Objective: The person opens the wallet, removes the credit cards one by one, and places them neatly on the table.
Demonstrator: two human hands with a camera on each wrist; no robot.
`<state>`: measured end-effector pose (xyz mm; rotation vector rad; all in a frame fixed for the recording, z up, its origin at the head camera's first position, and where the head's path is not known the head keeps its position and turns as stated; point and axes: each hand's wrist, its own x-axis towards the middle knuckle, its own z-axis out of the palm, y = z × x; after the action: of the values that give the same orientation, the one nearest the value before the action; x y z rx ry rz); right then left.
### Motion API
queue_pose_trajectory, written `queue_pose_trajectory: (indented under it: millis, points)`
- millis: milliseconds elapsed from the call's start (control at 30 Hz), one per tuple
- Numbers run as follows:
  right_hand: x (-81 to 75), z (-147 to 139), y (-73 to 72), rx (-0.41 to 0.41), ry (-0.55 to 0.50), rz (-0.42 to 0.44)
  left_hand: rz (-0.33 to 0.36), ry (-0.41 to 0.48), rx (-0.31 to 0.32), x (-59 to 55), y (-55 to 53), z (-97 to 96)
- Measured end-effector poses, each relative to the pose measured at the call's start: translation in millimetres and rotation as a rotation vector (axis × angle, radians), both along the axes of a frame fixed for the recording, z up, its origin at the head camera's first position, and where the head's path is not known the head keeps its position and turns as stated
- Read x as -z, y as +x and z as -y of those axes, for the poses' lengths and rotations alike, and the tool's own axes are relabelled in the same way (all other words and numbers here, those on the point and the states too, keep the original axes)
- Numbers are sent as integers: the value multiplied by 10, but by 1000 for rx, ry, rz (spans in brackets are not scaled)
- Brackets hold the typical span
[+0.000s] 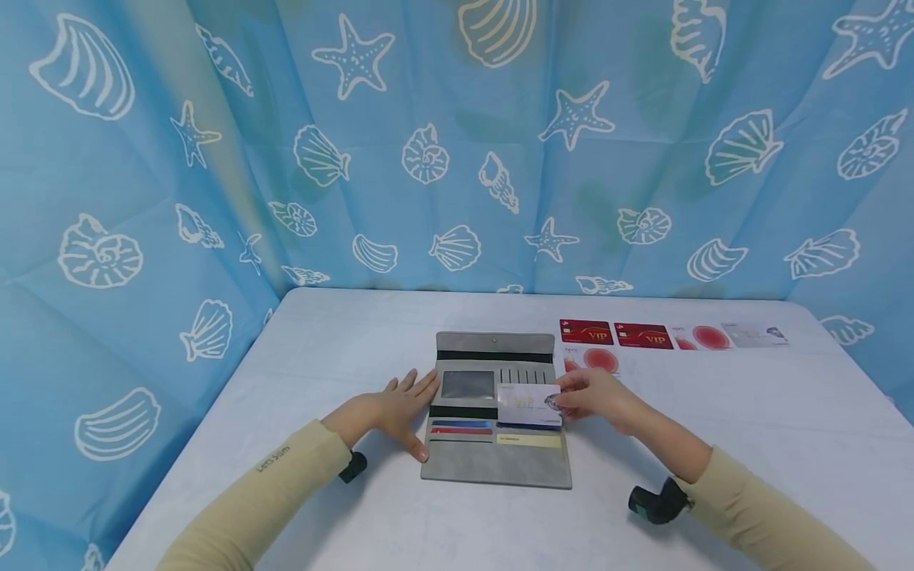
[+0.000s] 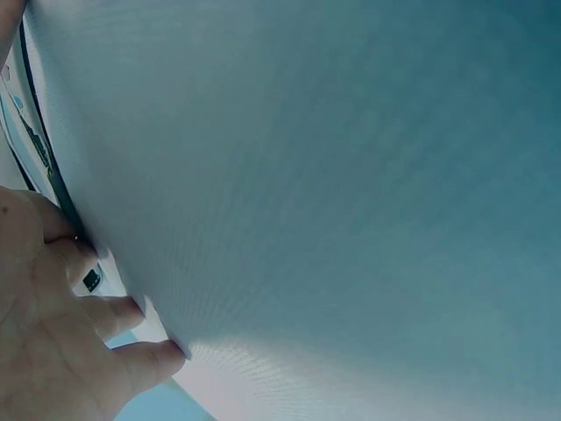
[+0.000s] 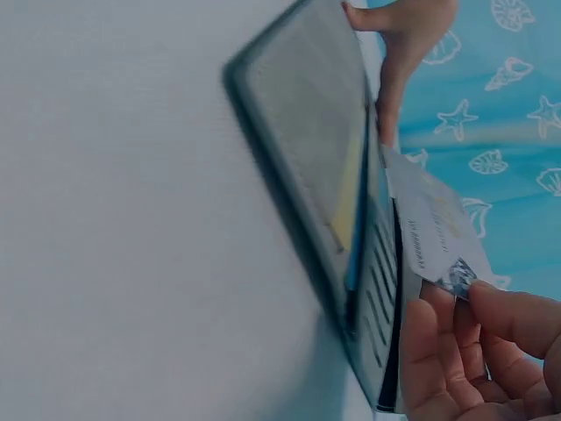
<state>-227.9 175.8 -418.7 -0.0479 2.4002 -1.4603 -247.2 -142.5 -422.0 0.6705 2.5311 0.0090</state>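
Note:
A grey wallet (image 1: 493, 464) lies unfolded on the white table, its card slots facing up. My right hand (image 1: 596, 399) pinches a silvery-white VIP card (image 1: 527, 403) by its right end, thumb on top. In the right wrist view the card (image 3: 438, 219) is tilted over the slots, its far end close to the wallet. My left hand (image 1: 400, 412) spreads its fingers along the wallet's left edge, and the thumb touches the lower left side. Blue and red cards (image 1: 461, 431) sit in the lower left slots, and a yellowish card (image 1: 528, 440) in the lower right one.
Behind the wallet to the right lie two red VIP cards (image 1: 585, 331), white cards with red circles (image 1: 702, 338) and a silvery card (image 1: 754, 335). A blue shell-patterned curtain (image 1: 428, 198) hangs beyond the table's (image 1: 343, 317) far edge. Dark wrist cameras (image 1: 658, 503) are worn at both cuffs.

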Motion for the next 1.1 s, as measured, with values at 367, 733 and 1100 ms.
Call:
queue_pose_trajectory:
  millis: [367, 733, 1100]
  points:
    - [-170, -116, -38, 21, -91, -16, -2, -8, -15, -19, 24, -23]
    - [-259, -271, -42, 44, -124, -30, -2, 5, -18, -6, 11, -6]
    - [-338, -470, -100, 102, -150, -25, 3, 9, -19, 7, 3, -9]
